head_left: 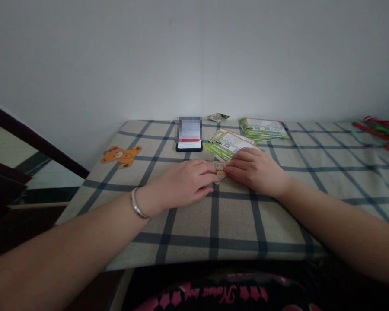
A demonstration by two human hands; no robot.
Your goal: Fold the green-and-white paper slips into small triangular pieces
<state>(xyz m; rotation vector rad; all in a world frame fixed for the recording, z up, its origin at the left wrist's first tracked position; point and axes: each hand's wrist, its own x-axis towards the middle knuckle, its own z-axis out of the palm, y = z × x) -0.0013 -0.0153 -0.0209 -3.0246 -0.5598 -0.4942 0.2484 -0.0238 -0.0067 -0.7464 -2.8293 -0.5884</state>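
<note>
Left hand and right hand, fingers together, press in on a small folded printed paper at frame center; cannot tell if pinched. Green leaflets lie just above on the checked tablecloth.

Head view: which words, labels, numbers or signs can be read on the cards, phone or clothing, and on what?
None can be read. Print on the small orange-printed card, green-and-white cards and stacked cards is too small; the phone screen is pixelated; the pink script on the dark shirt is blurred and cut off.
</note>
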